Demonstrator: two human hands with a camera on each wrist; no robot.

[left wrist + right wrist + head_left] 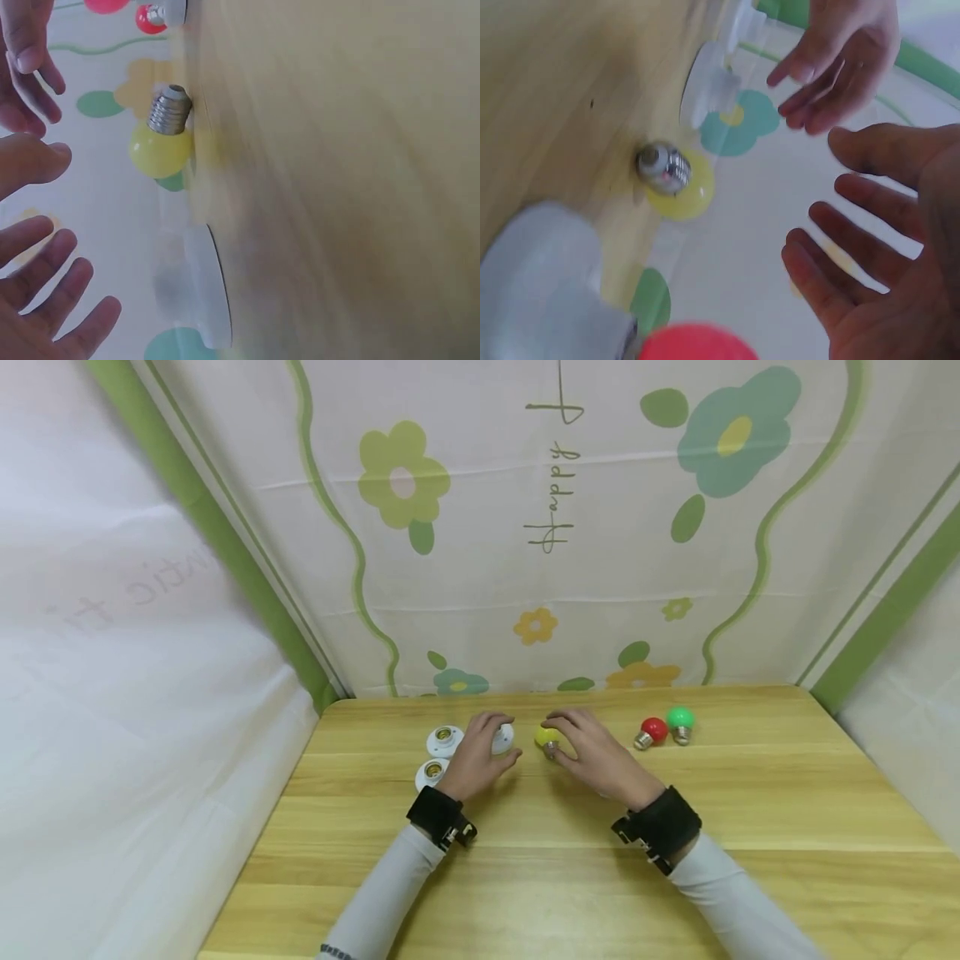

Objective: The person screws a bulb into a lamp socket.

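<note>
Over a white round lamp holder [502, 739] hovers my left hand [482, 756], its fingers apart and relaxed, as the left wrist view shows. A yellow bulb [546, 737] with a silver screw base lies on the table between the hands. My right hand [596, 758] is above and beside this bulb; the right wrist view shows its fingers [862, 247] spread and apart from the bulb. Close to the right wrist camera stands another white lamp holder [547, 277], with a red bulb [697, 343] at its end; the right hand mostly hides it in the head view.
Left of the left hand are two more lamp holders, one farther back [445, 741] and one nearer [431, 773]. To the right lie a red bulb [654, 730] and a green bulb [680, 720]. Behind the wooden table [525, 893] hangs a flowered curtain [480, 568].
</note>
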